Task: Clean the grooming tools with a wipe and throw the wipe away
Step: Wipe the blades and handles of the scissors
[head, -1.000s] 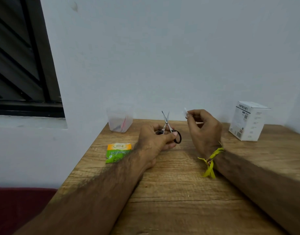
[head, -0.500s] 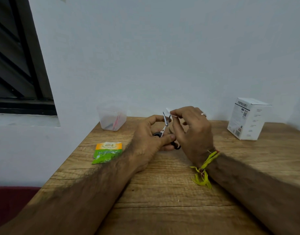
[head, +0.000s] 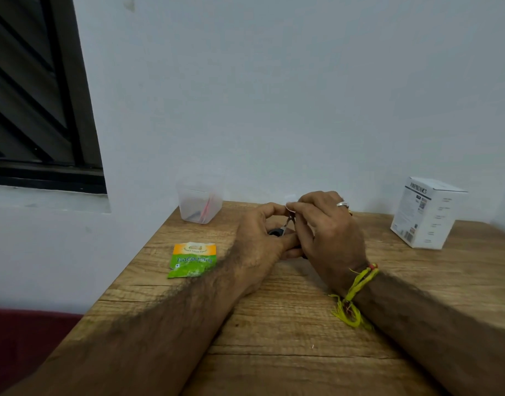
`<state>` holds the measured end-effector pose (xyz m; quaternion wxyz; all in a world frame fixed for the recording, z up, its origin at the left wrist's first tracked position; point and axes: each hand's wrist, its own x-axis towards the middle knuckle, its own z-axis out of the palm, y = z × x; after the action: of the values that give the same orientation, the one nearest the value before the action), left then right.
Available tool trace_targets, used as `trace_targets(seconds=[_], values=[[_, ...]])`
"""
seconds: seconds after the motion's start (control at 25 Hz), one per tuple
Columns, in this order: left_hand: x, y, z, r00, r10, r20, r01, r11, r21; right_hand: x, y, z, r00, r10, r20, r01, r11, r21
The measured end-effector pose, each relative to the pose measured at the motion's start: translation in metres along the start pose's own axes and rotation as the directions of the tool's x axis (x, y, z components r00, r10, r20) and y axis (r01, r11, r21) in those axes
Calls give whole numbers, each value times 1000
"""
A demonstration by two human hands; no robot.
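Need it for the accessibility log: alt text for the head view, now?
Over a wooden table, the left hand holds small scissors while the right hand pinches a white wipe on the blades. A green sachet, clear tub and white box stand nearby.

Standing at the wooden table (head: 274,352), I am counting: two hands, left hand (head: 257,247) and right hand (head: 328,238); one pair of scissors (head: 282,228); one white wipe (head: 290,200); one green sachet (head: 192,260); one clear plastic container (head: 200,202); one white box (head: 427,212)
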<state>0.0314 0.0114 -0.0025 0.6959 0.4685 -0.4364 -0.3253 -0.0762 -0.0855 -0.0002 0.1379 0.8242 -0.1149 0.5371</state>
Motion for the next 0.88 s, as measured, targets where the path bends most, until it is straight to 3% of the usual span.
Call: trace_targets(seconds=[0.88], values=[[0, -4, 1, 1000, -6, 13, 4, 994, 106, 1, 3, 2, 999, 32, -41, -32, 999, -4]])
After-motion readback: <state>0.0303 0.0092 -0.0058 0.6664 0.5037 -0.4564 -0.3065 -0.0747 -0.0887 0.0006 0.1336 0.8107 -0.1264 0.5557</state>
